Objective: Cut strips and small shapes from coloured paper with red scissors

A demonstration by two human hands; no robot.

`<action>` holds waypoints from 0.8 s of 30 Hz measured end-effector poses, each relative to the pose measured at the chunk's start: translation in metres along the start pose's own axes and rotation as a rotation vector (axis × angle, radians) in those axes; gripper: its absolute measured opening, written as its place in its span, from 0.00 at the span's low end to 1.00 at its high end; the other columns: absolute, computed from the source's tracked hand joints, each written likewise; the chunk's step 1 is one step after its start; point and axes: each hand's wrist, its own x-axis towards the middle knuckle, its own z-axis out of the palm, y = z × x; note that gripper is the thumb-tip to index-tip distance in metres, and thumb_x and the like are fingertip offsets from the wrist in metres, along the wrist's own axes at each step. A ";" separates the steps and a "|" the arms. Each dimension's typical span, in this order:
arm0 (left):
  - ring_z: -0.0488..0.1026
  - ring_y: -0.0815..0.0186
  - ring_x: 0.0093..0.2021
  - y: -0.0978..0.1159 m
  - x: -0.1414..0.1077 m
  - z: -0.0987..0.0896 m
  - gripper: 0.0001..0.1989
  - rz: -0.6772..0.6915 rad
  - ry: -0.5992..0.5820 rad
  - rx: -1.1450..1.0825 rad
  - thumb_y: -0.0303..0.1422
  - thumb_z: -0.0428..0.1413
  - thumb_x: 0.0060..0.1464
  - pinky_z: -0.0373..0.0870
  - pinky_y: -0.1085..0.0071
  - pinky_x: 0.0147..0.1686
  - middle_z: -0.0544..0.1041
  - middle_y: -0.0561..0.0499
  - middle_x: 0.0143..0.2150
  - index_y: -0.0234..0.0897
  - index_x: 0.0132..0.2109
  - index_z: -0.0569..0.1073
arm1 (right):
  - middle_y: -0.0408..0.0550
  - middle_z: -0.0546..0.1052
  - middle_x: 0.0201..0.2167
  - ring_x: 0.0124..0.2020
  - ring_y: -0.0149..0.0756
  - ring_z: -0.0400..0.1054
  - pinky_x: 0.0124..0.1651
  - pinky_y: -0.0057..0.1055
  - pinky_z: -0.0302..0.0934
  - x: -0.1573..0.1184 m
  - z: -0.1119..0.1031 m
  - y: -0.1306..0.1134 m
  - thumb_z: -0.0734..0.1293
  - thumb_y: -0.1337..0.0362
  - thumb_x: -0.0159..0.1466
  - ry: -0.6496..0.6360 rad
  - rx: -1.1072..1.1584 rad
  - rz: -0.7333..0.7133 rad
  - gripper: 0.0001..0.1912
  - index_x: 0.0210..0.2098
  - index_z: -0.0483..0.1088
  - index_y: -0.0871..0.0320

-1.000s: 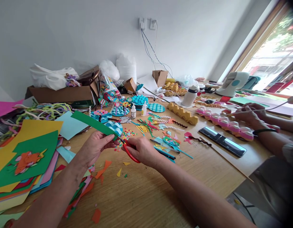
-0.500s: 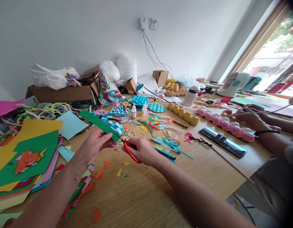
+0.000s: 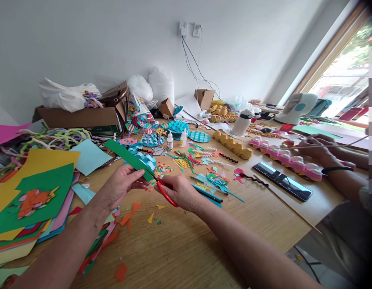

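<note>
Between the thumb and fingers of my left hand (image 3: 125,181) is a green paper strip (image 3: 125,155), slanting up to the left above the table. My right hand (image 3: 181,192) grips red-handled scissors (image 3: 167,196), whose blades meet the strip's lower right end close to my left fingertips. Beneath and behind the strip lie small coloured paper dots (image 3: 164,168) and a blue wavy-patterned disc (image 3: 147,160). Orange paper scraps (image 3: 131,212) are scattered below my left hand.
Stacked coloured paper (image 3: 50,200) lies at the left. Glue bottles (image 3: 170,141), pens (image 3: 208,193), a dark phone (image 3: 282,180) and a thin stick (image 3: 294,208) are across the table. Another person's hands (image 3: 317,148) work over a pink egg-carton strip (image 3: 285,156) at the right.
The green strip and both my hands have shifted very slightly right in the picture. My grip on the strip and scissors is the same.
</note>
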 end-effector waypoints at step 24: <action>0.73 0.69 0.23 -0.001 -0.002 0.001 0.11 -0.028 0.062 0.033 0.36 0.63 0.40 0.71 0.75 0.24 0.77 0.51 0.22 0.33 0.28 0.73 | 0.36 0.57 0.16 0.19 0.23 0.49 0.22 0.23 0.42 0.000 0.005 0.003 0.60 0.50 0.60 -0.077 0.118 0.079 0.21 0.21 0.61 0.60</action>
